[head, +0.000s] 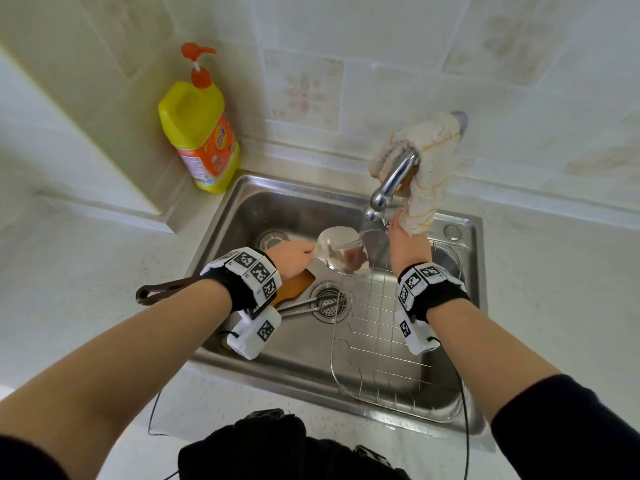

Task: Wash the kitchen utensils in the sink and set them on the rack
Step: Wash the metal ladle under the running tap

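Shiny steel ladle (341, 251) with a dark handle, held over the sink (242, 209), right under the tap (391, 181) and wet with running water. Fingers of the left hand (291, 259) curled tight around the handle. Right hand (408, 242) up by the tap and the cloth (429, 150); cannot tell how its fingers lie. Yellow soap bottle (201, 133) in the corner, label too blurry to read. Wire rack (381, 341) in the sink's right side. Metal tongs (301, 306) by the drain.

pale cream tiled wall (398, 36) behind, some tiles faintly flowered — a speckled off-white counter (554, 271) below, a jutting wall column (79, 116) at left, soft even light.
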